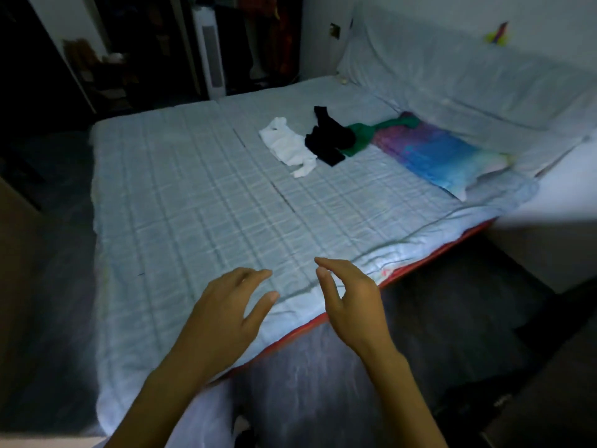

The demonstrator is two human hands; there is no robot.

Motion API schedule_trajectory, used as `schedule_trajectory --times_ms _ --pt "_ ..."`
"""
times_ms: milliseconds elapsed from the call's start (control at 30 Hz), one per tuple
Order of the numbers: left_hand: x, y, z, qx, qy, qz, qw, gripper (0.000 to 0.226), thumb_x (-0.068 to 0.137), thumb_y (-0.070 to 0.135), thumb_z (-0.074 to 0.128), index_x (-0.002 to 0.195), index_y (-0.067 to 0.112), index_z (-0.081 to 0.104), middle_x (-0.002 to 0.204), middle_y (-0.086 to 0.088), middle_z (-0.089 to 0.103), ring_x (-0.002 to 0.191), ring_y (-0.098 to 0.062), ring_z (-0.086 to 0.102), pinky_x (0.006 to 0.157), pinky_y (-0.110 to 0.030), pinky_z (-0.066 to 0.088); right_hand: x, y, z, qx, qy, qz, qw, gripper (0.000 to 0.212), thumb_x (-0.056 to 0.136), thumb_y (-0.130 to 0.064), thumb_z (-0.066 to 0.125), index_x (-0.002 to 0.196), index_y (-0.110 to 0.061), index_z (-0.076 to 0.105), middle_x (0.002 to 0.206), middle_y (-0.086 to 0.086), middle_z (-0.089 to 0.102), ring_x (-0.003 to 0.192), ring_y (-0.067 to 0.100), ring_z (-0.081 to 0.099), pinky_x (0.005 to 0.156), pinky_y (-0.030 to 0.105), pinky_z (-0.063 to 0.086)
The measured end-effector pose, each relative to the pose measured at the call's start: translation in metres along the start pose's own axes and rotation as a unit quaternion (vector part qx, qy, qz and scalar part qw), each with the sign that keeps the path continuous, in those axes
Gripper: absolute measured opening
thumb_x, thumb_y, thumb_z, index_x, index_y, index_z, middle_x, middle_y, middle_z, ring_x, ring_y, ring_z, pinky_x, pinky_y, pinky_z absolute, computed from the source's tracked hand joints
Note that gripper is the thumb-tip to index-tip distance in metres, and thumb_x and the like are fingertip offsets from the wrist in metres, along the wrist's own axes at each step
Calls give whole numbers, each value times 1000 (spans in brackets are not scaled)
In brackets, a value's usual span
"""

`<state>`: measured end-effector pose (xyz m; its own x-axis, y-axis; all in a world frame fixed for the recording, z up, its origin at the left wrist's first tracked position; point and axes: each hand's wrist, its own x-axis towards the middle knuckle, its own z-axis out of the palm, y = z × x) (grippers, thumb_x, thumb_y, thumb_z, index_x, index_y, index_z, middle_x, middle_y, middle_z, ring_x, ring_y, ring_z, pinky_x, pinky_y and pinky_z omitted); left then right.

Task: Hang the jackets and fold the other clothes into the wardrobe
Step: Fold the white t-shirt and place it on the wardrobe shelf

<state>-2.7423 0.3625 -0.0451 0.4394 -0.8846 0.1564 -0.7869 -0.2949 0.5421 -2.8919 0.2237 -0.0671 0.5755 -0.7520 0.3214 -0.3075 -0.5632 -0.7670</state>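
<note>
Though crumpled, clothes [326, 137] on bed [193, 205]

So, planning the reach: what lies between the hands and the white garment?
Only bare bedsheet between the left hand, right hand and white garment, in the head view.

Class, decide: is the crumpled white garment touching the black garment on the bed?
Touching. The head view shows the crumpled white garment and black garment meeting, no checked bedsheet visible between.
</note>
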Motion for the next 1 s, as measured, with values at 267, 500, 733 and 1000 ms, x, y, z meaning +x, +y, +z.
schedule_trajectory --times_ms 267,500,733,1000 --pt "128 9 76 -44 -62 37 996 56 89 59 29 125 25 55 118 7 59 107 -13 56 94 -31 43 63 81 -26 -65 -8 62 996 31 93 -41 50 113 -25 67 110 -14 66 88 -5 55 78 5 39" --pt "279 12 121 -85 -88 47 991 62 88 64 24 130 25 51 125 6 55 112 -15 53 98 -35 42 201 129 -61 -147 -12 64 987 27 95 -33 53 114 -20 67 113 -8 67 104 3 57 88 6 38" --pt "391 6 132 -95 -83 30 992 66 85 67 23 131 28 49 129 8 53 115 -13 51 99 -37 42 304 181 -56 -132 -15 76 988 25 95 -31 54 113 -20 67 111 -7 67 103 2 57 89 5 37" --pt "476 -19 186 -52 -88 -71 992 69 87 70 22 132 25 49 131 6 52 118 -14 50 101 -30 38 413 262 -33 -108 -116 76 984 29 96 -38 48 117 -26 64 115 -13 64 105 1 57 90 10 39"
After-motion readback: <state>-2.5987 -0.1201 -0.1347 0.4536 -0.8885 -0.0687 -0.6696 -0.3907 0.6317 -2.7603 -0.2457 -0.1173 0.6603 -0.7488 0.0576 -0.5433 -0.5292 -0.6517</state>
